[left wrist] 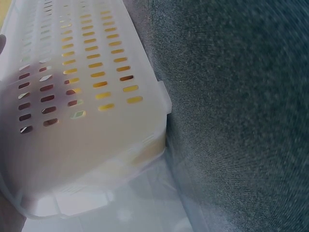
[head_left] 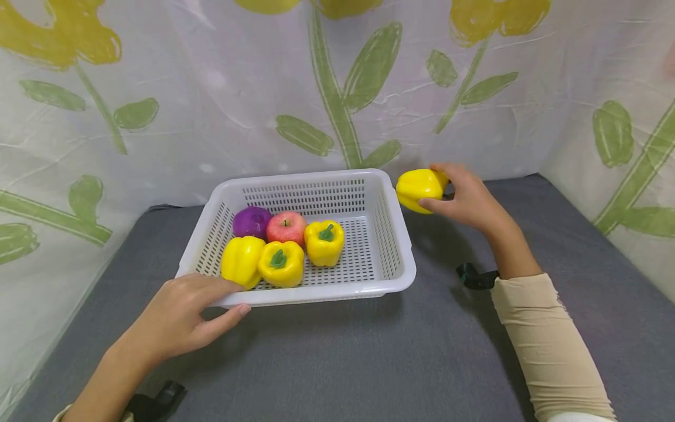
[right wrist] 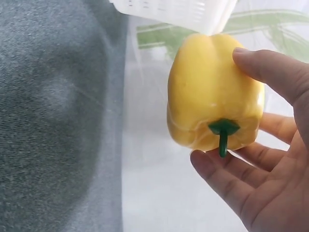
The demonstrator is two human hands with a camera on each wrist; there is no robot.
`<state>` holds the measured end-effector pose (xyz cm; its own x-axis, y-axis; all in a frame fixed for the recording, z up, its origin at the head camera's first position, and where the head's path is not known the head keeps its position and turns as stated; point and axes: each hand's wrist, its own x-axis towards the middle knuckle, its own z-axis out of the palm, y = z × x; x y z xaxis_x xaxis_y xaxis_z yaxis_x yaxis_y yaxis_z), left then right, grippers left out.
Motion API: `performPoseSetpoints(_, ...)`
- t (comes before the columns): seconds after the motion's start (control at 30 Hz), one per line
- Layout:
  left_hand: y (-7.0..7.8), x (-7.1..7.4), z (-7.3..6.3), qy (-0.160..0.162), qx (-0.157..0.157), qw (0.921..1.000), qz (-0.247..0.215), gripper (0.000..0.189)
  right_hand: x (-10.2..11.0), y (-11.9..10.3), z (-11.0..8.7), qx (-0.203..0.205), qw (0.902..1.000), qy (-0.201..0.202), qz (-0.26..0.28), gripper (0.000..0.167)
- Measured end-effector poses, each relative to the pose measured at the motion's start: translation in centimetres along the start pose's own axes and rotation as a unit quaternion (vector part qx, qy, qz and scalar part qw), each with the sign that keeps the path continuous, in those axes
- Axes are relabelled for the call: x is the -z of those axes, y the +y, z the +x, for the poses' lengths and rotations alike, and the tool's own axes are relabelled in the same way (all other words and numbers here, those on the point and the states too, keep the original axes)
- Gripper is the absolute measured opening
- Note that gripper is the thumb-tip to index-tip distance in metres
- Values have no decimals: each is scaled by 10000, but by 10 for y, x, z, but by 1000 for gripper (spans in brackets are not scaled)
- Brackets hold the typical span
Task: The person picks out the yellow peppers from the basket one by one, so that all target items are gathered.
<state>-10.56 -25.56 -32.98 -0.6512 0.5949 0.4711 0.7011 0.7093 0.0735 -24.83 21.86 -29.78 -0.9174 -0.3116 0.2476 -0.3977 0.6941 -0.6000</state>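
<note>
A yellow bell pepper [head_left: 420, 190] is pinched between the thumb and fingers of my right hand [head_left: 466, 196], just past the right rim of a white plastic basket [head_left: 392, 285]. Its green stem [right wrist: 223, 135] faces the palm in the right wrist view. My left hand [head_left: 181, 313] grips the basket's front left corner, thumb outside the rim and fingers over it. Inside the basket lie a purple round fruit or vegetable [head_left: 252, 223], a red apple [head_left: 286, 227] and several more yellow bell peppers [head_left: 282, 264]. The left wrist view mostly shows the slotted basket wall [left wrist: 82, 140].
A dark grey cloth [head_left: 337, 363] covers the table. Behind it hangs a pale curtain [head_left: 221, 117] with yellow flowers and green leaves. Black straps with small devices [head_left: 477, 276] sit at both wrists.
</note>
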Motion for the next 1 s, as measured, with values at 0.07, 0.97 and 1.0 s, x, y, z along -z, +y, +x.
performPoseSetpoints(0.07, 1, 0, 0, -37, 48, 10000, 25, 30, -3, 3, 1, 28, 10000, -13, -82, 71)
performPoseSetpoints(0.97, 0, -1, -1, 30, 38, 10000, 64, 30, -13, 16, 3, -362, 9971, -598, -308, 75)
performPoseSetpoints(1.0, 0, -1, -1, 35, 37, 10000, 61, 31, -13, 16, 3, -335, 9971, -608, -300, 74)
